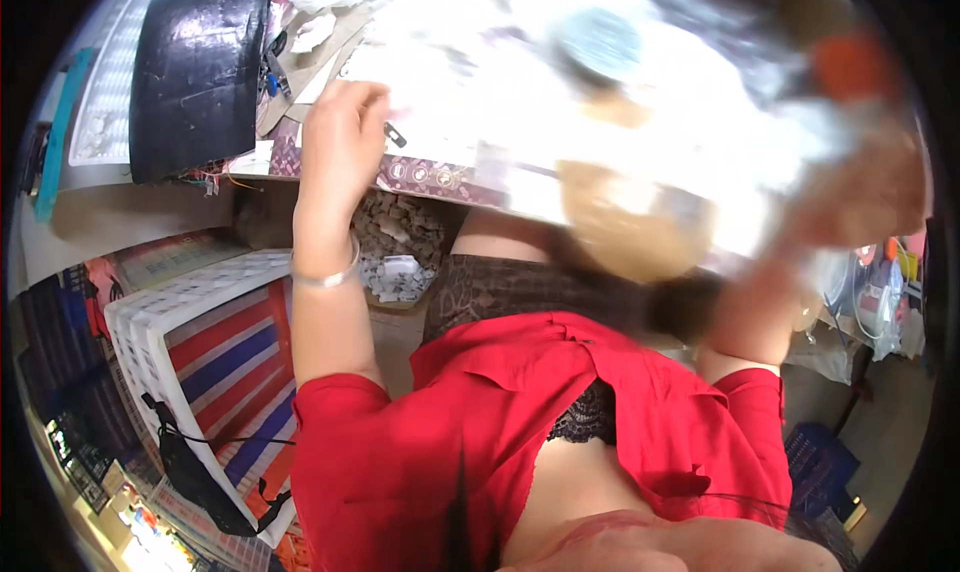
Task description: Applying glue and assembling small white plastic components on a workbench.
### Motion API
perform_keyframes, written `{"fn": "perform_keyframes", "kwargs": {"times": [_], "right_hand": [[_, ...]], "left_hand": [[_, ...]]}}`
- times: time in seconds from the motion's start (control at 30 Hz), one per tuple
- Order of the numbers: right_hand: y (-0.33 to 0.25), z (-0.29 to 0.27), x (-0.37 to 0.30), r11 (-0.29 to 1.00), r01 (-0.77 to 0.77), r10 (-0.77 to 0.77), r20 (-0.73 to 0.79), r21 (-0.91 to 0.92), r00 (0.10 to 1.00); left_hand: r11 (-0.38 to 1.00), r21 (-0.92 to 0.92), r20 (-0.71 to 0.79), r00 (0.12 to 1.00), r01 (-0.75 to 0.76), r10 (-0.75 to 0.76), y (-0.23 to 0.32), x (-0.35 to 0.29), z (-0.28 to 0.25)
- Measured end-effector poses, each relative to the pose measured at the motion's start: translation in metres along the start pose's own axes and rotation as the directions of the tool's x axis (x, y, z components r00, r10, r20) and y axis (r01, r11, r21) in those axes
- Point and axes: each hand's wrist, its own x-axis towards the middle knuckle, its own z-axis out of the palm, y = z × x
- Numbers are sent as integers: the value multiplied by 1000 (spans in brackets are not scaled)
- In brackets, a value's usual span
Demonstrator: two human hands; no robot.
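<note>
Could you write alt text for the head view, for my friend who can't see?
A person's left hand is beside a small dark piece at a bright, cluttered table, the right hand a blur on the far right. A red shirt fills the lower middle; a white basket is at lower left.

small dark oblong piece (396, 135), pale-marked, lying aslant, near the left hand (345, 127)
</note>
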Motion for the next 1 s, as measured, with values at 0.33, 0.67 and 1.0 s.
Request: {"fn": "perform_keyframes", "kwargs": {"times": [0.33,0.67,1.0], "right_hand": [[-25,193,-135,959,197,13,727,-202,686],[-44,-13,-124,829,-209,551,692,-519,466],[71,23,-121,804,-105,539,644,-585,542]], "left_hand": [[990,118,-68,994,-80,88,-28,6,35],[753,-418,150,779,-508,609,107,3,108],[867,-272,151,871,-418,467,138,4,138]]}}
